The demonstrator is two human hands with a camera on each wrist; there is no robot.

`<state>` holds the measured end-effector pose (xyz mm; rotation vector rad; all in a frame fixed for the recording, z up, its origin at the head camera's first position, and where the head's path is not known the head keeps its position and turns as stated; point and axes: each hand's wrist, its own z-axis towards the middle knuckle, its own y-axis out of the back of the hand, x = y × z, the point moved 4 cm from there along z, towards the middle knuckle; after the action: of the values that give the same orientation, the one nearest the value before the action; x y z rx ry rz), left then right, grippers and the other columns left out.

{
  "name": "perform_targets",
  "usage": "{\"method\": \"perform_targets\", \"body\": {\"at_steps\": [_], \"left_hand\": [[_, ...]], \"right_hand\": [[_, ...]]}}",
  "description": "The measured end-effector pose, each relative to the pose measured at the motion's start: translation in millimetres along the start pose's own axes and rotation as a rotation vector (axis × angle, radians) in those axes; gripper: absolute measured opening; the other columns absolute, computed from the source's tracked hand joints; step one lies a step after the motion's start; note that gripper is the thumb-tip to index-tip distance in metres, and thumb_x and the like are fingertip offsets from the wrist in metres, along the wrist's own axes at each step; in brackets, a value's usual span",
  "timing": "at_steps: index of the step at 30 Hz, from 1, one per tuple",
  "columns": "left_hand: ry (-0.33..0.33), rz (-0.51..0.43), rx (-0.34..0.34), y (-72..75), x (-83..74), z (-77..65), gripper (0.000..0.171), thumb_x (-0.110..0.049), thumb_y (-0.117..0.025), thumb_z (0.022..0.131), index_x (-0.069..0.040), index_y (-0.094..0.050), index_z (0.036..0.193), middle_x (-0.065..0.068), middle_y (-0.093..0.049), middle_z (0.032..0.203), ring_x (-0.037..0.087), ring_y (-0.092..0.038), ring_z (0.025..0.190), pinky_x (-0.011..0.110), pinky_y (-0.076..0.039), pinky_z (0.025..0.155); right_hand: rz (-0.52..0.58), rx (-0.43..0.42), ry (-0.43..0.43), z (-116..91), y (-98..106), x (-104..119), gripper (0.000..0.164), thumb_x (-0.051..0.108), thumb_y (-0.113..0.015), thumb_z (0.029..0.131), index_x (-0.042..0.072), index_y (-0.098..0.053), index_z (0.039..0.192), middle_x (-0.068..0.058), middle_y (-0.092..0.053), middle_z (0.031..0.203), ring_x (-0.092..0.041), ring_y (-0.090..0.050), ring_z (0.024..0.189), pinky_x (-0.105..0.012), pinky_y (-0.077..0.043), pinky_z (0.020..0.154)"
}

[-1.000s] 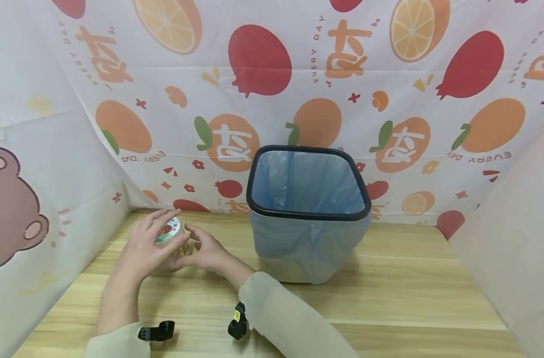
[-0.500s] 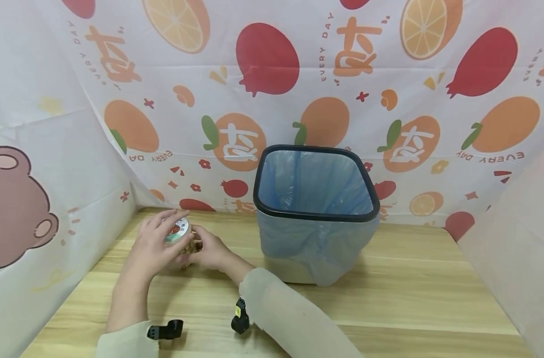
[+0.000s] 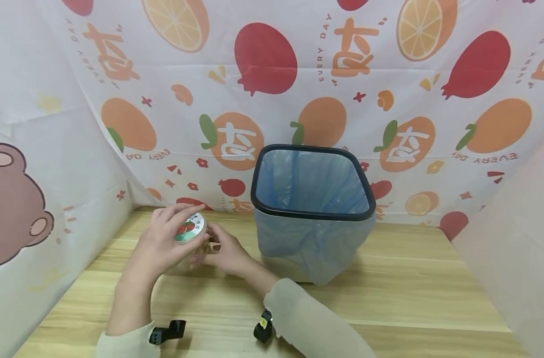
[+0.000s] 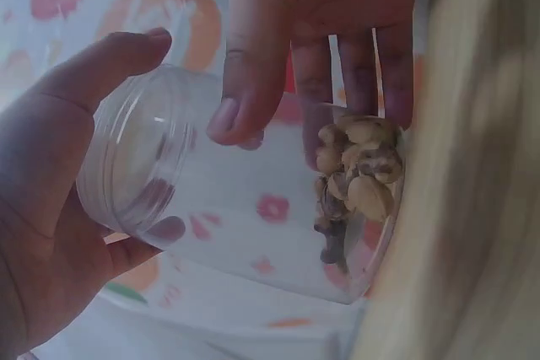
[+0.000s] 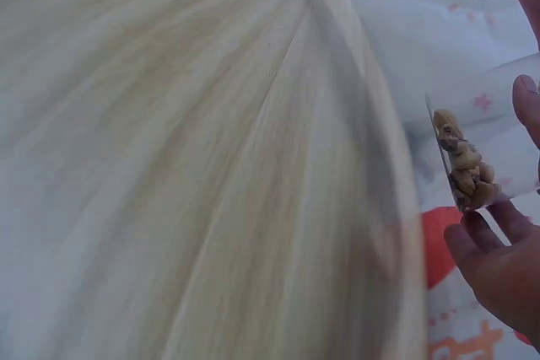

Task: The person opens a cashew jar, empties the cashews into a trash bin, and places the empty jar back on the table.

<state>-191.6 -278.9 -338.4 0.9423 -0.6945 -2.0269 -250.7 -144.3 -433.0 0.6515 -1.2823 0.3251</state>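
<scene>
A clear plastic jar [image 4: 270,208] stands between both hands, close over the tabletop. Several pale brown nuts [image 4: 363,170] lie at its bottom. My left hand [image 3: 159,243] grips the top, thumb on one side and fingers on the other, around the round lid [image 3: 190,228] with its green, white and red label. Lower down, my right hand [image 3: 229,253] holds the jar's body, its thumb and fingers on opposite sides of the clear wall. In the head view the hands hide most of the body.
A bin [image 3: 314,248] with a black rim and a blue bag liner stands to the right of the hands. The wooden table [image 3: 410,293] meets a fruit-printed cloth [image 3: 281,119] at the back. Cloth walls rise at both sides.
Both hands have shifted a little to the right together with the jar, toward the bin. More of the lid's label shows now between the left thumb and fingers.
</scene>
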Motion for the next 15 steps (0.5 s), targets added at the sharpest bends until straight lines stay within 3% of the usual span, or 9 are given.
{"method": "perform_targets", "body": {"at_steps": [6,15], "left_hand": [[-0.108,-0.012,0.002,1.8,-34.7,7.1,0.065,-0.032,-0.087,0.075,-0.031,-0.062,0.135,-0.004,-0.059,0.129,0.021,-0.047,0.115,0.037,-0.043,0.077],[-0.219,-0.024,0.05,6.6,-80.3,5.3,0.069,-0.04,-0.087,0.073,-0.034,-0.061,0.136,-0.008,-0.058,0.128,0.016,-0.047,0.117,0.034,-0.048,0.078]], "right_hand": [[-0.009,-0.058,0.064,-32,20,12,0.075,0.037,-0.08,0.085,0.05,-0.037,0.144,0.021,-0.053,0.137,-0.003,-0.052,0.123,-0.038,-0.048,0.103],[0.025,-0.074,0.211,-82,36,27,0.076,0.027,-0.074,0.091,0.039,-0.03,0.152,0.013,-0.049,0.145,-0.007,-0.048,0.133,-0.039,-0.043,0.11]]}}
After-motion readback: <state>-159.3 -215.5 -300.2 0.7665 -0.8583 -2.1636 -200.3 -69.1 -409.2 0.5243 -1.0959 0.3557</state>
